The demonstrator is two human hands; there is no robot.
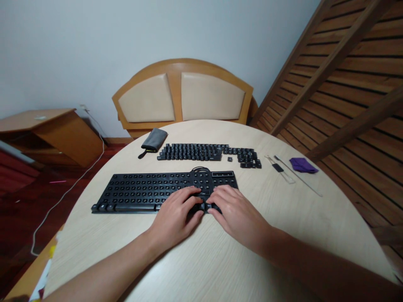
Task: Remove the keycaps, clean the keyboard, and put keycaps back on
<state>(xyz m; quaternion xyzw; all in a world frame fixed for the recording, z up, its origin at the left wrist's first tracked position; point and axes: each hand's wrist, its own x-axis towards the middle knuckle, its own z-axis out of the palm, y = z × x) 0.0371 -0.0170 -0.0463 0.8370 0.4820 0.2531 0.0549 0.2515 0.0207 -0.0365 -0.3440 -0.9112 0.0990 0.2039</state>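
Observation:
A black keyboard (135, 191) lies on the table, and most of its key positions show bare switch posts. My left hand (179, 209) rests over its arrow-key area, with fingers apart and the tips on the keyboard. Beside it, my right hand (234, 209) bends over the number-pad end, its fingertips touching the keyboard and its thumb slightly apart. What lies directly beneath both sets of fingers is partly hidden. Beyond the keyboard, removed black keycaps (189, 152) stand in rows, and one loose keycap (229, 159) sits apart. Further right is another keycap group (247, 156).
A grey pouch (155, 139) lies at the back left of the round table (252, 268). To the right are a wire keycap puller (278, 167), a thin brush (297, 175) and a purple cloth (303, 165). A padded chair (176, 94) stands behind the table.

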